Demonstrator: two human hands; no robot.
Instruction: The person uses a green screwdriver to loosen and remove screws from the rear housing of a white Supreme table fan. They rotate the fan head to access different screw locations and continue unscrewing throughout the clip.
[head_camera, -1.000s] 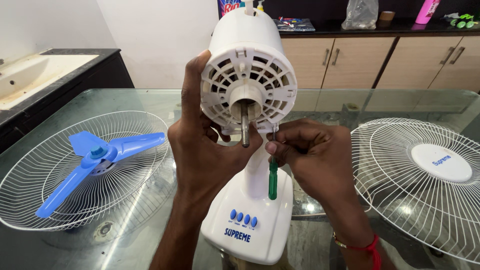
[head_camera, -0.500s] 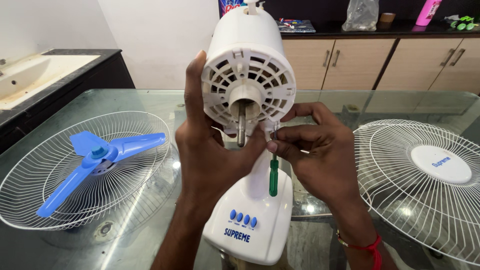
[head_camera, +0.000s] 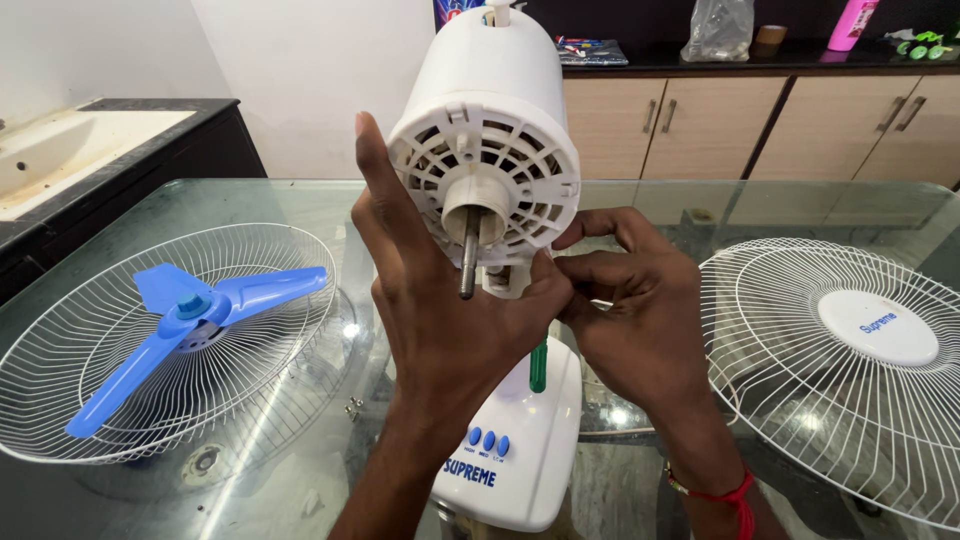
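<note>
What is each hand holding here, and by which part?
The left hand grips the white fan motor housing at its lower front edge, beside the shaft. The right hand pinches the top of a green-handled screwdriver, whose tip is hidden.

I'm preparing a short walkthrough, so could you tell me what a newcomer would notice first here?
Centre frame, a white fan motor housing with a bare metal shaft, gripped by the left hand while the right hand works beneath. On the glass table, blue blades lie in a wire guard at left.

Fan motor (head_camera: 485, 150) mid-table (head_camera: 300, 205) — bladed grille (head_camera: 150, 340) left, bare grille (head_camera: 850, 370) right, cabinets (head_camera: 760, 125) behind
</note>
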